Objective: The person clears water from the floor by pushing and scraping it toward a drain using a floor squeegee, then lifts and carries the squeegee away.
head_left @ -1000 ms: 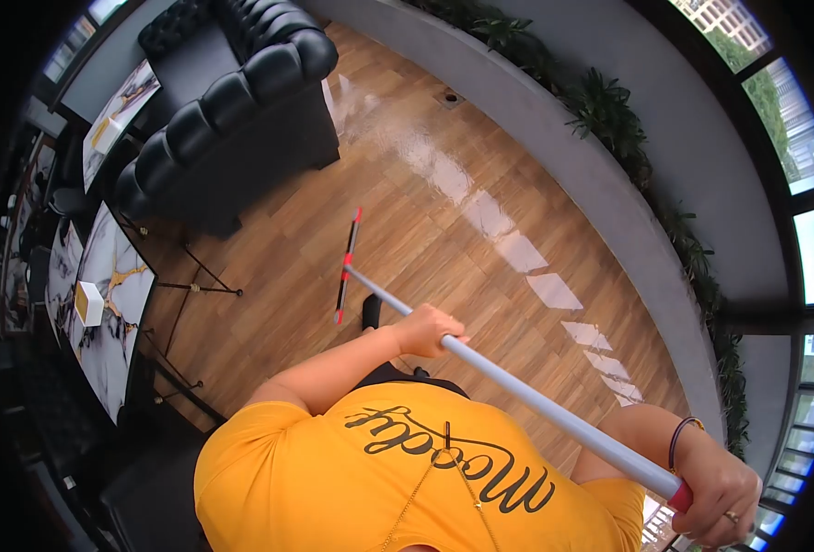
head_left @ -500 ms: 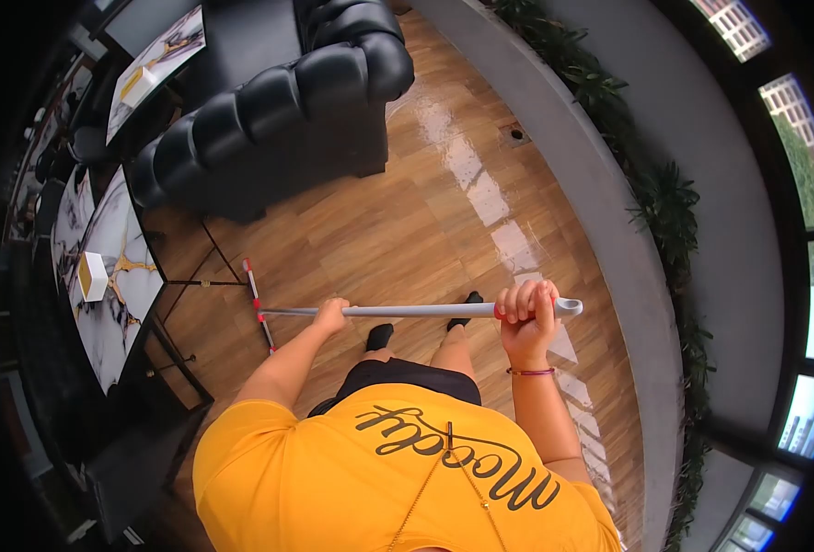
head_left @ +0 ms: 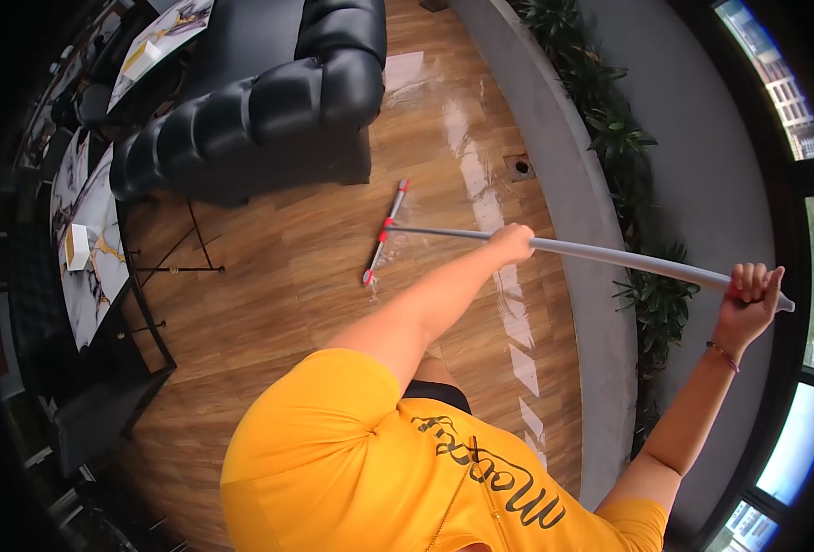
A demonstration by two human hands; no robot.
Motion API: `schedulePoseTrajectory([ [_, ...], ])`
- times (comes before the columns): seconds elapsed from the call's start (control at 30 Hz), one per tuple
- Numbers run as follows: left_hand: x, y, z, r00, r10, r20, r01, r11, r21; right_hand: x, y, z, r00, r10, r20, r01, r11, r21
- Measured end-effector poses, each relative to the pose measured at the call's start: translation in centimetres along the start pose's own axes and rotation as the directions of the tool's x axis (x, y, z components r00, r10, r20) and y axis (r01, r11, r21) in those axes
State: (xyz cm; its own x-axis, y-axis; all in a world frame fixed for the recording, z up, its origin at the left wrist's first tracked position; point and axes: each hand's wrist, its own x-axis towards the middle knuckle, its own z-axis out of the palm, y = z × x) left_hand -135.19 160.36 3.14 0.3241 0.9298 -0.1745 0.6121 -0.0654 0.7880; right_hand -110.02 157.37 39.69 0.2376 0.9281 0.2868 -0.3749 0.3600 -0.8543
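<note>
A floor squeegee [head_left: 609,254] with a long grey pole slants across the view. Its narrow grey head with red end caps and a red middle joint [head_left: 386,230] rests on the wood floor. My left hand [head_left: 513,243] is wrapped round the pole partway along, nearer the head. Up near the pole's end, my right hand [head_left: 749,296] is closed on the red grip, and the grey tip pokes out beyond it. Wet-looking marks show on the boards beside the squeegee head.
A black tufted sofa [head_left: 269,110] stands ahead on the left. Marble-patterned tables [head_left: 98,276] on thin black legs line the left side. A low grey wall [head_left: 554,147] with plants [head_left: 623,138] curves along the right. A small drain [head_left: 519,167] sits in the floor beside it.
Both hands have moved right with the squeegee. Its head has slid across the floor from beside the table legs toward the right and farther forward. My body has leaned and turned.
</note>
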Motion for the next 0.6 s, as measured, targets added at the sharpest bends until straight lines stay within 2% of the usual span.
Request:
schedulePoseTrajectory([
  [0.03,2.7,1.6,0.2,1.0,0.004,-0.003,-0.004,0.999,-0.037,1.6,-0.6,-0.2,1.0,0.0,0.002,0.0,1.0,-0.002],
  [0.1,5.6,3.7,0.4,1.0,0.01,-0.006,-0.01,0.997,-0.079,4.7,-1.5,-0.7,0.992,-0.127,-0.01,0.126,0.989,-0.079],
  [0.13,6.3,4.6,0.4,0.999,0.043,-0.021,-0.044,0.995,-0.085,5.5,-2.9,-1.0,0.992,-0.128,-0.01,0.127,0.989,-0.08],
  [0.17,6.8,5.5,0.2,0.997,0.073,-0.034,-0.075,0.993,-0.091,6.2,-4.4,-1.7,0.986,-0.129,0.107,0.135,0.99,-0.043],
  [0.23,4.0,7.1,-1.1,0.992,0.077,-0.102,-0.09,0.988,-0.127,6.5,-6.6,-2.6,0.94,-0.135,0.312,0.124,0.991,0.057],
  [0.27,2.5,6.8,-1.3,0.991,0.037,-0.129,-0.05,0.993,-0.105,6.4,-6.2,-2.5,0.942,-0.142,0.305,0.129,0.99,0.06],
  [0.33,0.5,5.1,-1.4,0.984,-0.051,-0.169,0.037,0.995,-0.088,5.0,-4.1,-1.7,0.951,-0.043,0.307,0.014,0.995,0.098],
  [0.37,0.4,3.3,-0.9,0.977,-0.1,-0.186,0.084,0.992,-0.093,4.9,-1.6,-1.6,0.975,-0.035,0.221,0.02,0.997,0.071],
  [0.4,0.9,1.4,0.1,0.979,-0.089,-0.184,0.073,0.993,-0.091,4.5,0.6,-1.2,0.997,0.009,0.077,-0.015,0.997,0.077],
  [0.43,2.2,-0.7,1.0,0.984,-0.098,-0.152,0.088,0.994,-0.069,4.5,2.5,-1.8,0.999,0.035,0.006,-0.036,0.997,0.075],
  [0.47,3.8,-1.7,1.2,0.987,-0.105,-0.123,0.101,0.994,-0.045,4.6,3.7,-2.5,0.998,0.069,0.0,-0.069,0.994,0.09],
  [0.5,5.6,-1.4,1.1,0.987,-0.093,-0.13,0.088,0.995,-0.044,4.9,3.9,-3.0,0.998,0.035,-0.052,-0.031,0.997,0.072],
  [0.57,9.6,-0.1,1.5,0.997,0.027,-0.078,-0.025,0.999,0.02,5.8,3.5,-3.7,0.994,0.005,-0.11,0.001,0.999,0.051],
  [0.6,11.7,1.1,1.3,0.997,0.055,-0.049,-0.053,0.998,0.044,6.1,2.4,-3.7,0.993,-0.08,-0.088,0.08,0.997,-0.008],
])
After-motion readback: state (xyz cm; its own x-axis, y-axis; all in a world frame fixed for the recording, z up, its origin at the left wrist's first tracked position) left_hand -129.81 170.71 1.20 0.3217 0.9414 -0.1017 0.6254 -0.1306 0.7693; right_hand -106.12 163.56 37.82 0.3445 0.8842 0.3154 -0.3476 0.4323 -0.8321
